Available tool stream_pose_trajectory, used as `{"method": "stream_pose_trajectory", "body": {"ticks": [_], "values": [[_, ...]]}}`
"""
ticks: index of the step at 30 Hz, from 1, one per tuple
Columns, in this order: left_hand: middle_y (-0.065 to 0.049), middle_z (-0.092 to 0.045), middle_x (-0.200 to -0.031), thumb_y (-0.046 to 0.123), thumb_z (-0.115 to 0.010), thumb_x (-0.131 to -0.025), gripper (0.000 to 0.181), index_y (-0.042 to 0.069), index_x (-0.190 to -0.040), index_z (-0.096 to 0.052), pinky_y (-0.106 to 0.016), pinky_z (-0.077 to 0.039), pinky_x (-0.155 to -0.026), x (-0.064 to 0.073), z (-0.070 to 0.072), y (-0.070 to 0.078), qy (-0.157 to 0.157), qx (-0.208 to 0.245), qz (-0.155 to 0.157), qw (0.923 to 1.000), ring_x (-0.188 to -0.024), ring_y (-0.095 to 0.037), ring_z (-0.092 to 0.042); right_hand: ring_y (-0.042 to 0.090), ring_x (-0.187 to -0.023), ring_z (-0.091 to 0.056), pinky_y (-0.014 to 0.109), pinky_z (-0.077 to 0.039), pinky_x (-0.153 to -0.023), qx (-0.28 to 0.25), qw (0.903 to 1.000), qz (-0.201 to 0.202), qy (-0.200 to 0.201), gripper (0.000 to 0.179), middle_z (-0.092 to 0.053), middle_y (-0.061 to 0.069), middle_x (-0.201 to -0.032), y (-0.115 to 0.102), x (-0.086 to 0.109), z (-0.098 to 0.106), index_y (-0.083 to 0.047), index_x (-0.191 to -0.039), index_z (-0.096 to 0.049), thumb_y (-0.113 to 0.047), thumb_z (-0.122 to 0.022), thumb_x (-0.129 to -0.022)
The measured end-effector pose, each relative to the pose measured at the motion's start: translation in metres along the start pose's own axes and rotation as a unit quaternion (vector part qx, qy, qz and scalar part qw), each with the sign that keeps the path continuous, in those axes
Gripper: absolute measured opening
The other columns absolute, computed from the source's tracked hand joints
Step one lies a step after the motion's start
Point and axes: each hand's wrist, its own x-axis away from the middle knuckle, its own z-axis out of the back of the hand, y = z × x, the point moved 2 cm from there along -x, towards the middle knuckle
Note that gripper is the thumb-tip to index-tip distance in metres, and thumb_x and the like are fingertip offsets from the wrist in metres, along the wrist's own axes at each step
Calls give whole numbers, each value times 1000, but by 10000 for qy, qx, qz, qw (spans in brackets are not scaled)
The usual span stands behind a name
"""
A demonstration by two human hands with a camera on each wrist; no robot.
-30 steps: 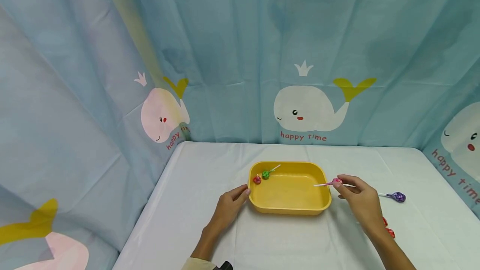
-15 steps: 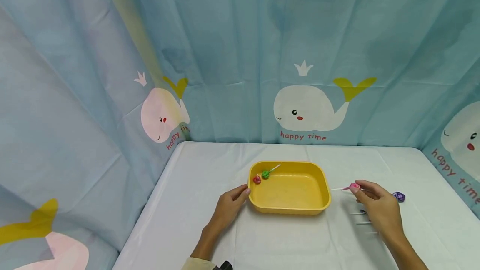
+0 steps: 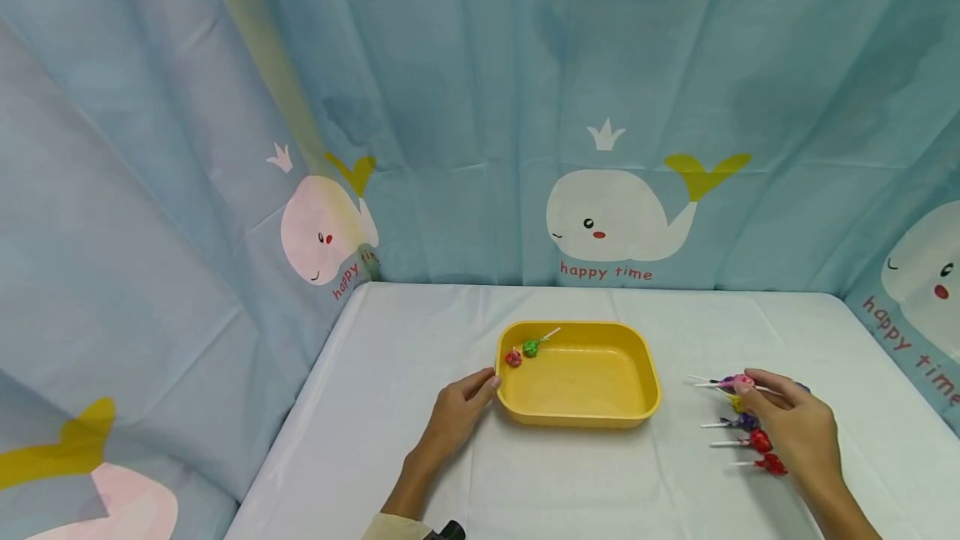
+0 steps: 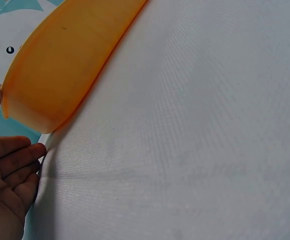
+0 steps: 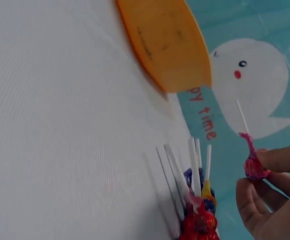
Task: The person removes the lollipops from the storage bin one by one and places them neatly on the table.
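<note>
A pink-wrapped lollipop (image 3: 742, 382) is pinched by its head between the thumb and fingers of my right hand (image 3: 801, 425); its white stick points left. In the right wrist view the lollipop (image 5: 255, 165) hangs above the table, apart from the row below. That row holds red lollipops (image 3: 759, 440), a dark blue one (image 3: 744, 422) and a yellow one (image 3: 737, 403), partly behind the hand. My left hand (image 3: 457, 413) touches the left end of the yellow tray (image 3: 577, 421), thumb at the rim, the other fingers loosely bent. In the left wrist view they grip nothing.
A green lollipop (image 3: 531, 348) and a red-pink one (image 3: 513, 358) lie in the tray's left back corner. A white cloth covers the table (image 3: 375, 390). Behind it hangs a blue curtain (image 3: 465, 215) with printed whales.
My right hand has carried the pink lollipop from the tray's right rim rightward and nearer to me, over the row of lollipops. The left hand and the tray stay in place.
</note>
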Motion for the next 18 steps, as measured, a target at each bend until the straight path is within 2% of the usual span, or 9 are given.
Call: {"method": "stream_pose_trajectory", "body": {"ticks": [3,5,8,10,12,18], "values": [[-1,-64,-149,61,-59,-104,65,15,-149,-64,-50,-42,-122,1,0,0,4,2,14,10000,-146,-27,-54,0,-81,-68,10,-49,-61,52,9999,-111,35,61,-68,26,-137,6,-3,3,-5,-145,-64,-49,-66,-104],[-1,-64,-149,62,-59,-104,66,15,-149,-63,-50,-42,-122,1,0,1,0,0,38,10000,-146,-26,-54,1,-80,-68,18,-52,-64,112,9997,-208,72,60,-68,25,-138,10,-5,6,-5,-146,-63,-48,-66,-105],[-1,-63,-150,62,-59,-104,67,14,-150,-63,-50,-42,-122,1,0,1,-11,1,16,10000,-146,-26,-53,-3,-74,-65,38,-58,-79,142,9994,-295,116,61,-68,26,-138,17,-7,10,-4,-147,-62,-47,-66,-105],[-1,-64,-149,62,-59,-104,66,15,-149,-63,-50,-43,-122,1,0,0,-5,7,10,10000,-146,-26,-53,-8,-71,-60,53,-56,-90,119,9992,-371,135,61,-66,26,-139,21,-9,12,-4,-147,-61,-48,-66,-105],[-1,-64,-149,63,-58,-104,66,15,-149,-63,-50,-43,-121,1,0,0,19,0,-5,10000,-146,-26,-54,-9,-70,-58,62,-52,-98,70,9988,-459,125,62,-64,27,-142,24,-10,14,-4,-149,-60,-47,-65,-105],[0,-65,-148,61,-59,-104,63,16,-149,-64,-50,-44,-121,1,0,0,55,5,0,10000,-145,-26,-54,-9,-71,-58,65,-49,-106,-41,9974,-701,145,62,-61,26,-146,34,-15,21,-4,-151,-57,-46,-63,-106]]}}
